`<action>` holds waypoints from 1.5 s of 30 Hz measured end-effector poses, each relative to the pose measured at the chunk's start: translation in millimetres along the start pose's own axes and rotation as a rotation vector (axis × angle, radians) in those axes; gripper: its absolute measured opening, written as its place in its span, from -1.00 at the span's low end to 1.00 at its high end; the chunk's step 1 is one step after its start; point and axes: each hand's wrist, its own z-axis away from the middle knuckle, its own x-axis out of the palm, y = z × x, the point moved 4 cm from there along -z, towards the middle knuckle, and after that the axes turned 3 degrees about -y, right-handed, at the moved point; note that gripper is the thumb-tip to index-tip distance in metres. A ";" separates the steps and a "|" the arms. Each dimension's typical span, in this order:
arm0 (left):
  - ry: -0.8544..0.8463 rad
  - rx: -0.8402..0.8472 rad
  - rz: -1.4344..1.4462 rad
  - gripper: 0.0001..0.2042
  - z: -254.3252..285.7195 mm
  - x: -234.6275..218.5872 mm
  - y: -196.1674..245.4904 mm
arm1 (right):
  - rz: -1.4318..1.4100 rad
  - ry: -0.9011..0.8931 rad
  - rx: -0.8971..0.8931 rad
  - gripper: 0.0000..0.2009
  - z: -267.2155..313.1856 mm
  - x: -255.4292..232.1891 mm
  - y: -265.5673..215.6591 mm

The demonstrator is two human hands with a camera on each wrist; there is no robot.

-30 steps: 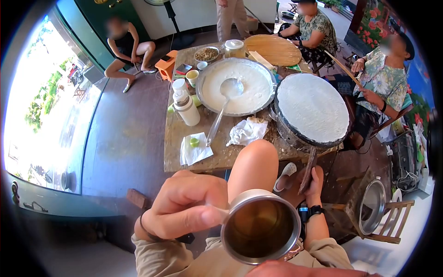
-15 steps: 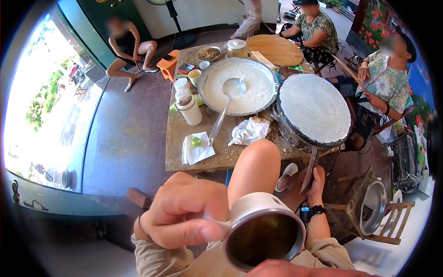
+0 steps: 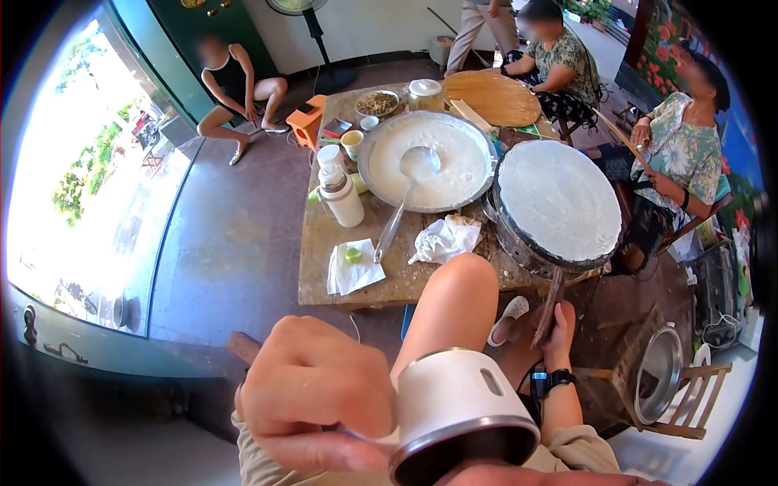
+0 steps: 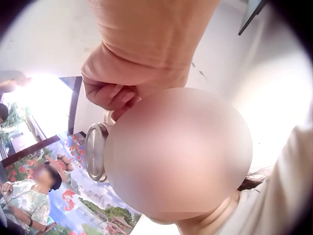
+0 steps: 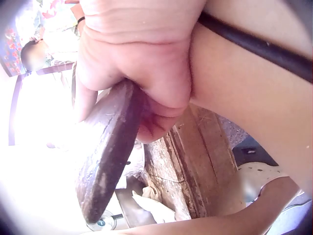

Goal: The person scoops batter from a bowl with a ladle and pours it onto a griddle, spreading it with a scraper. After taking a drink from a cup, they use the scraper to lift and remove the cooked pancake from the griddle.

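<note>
My left hand (image 3: 316, 389) grips a white cup (image 3: 458, 393) with a steel rim by its side handle. The cup is tipped toward my face, its dark inside partly visible. In the left wrist view the cup's round metal base (image 4: 95, 152) faces outward beside the face. My right hand (image 3: 559, 334) is low beside my leg, fingers around the dark wooden handle (image 5: 110, 152) of a round griddle. White batter (image 3: 559, 202) covers the griddle's top.
On the wooden table (image 3: 324, 283) stand a basin of batter (image 3: 381, 174) with a ladle (image 3: 397, 223), a white thermos (image 3: 340, 198), a lime piece (image 3: 353, 254) on tissue and a crumpled tissue (image 3: 446, 239). People sit behind; a metal pot (image 3: 656, 373) is at right.
The cup has tilted further toward my face, so its white outer side now shows more than its inside. My right hand stays on the handle. The standing person behind has shifted.
</note>
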 end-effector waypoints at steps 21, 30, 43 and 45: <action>0.422 -0.350 0.454 -0.74 24.2 3.7 -45.1 | 0.019 0.050 -0.006 -0.66 -1.0 -5.3 -0.1; 0.410 -0.329 0.430 -0.77 21.3 4.2 -43.7 | -0.031 -0.006 0.025 -0.69 -0.5 -4.5 0.1; 0.258 -0.180 0.263 -0.81 10.8 4.2 -23.0 | -0.035 -0.001 0.032 -0.67 0.1 -2.2 1.0; 0.239 -0.152 0.238 -0.81 7.3 3.3 -19.3 | -0.033 0.028 0.036 -0.66 -2.6 -4.5 1.9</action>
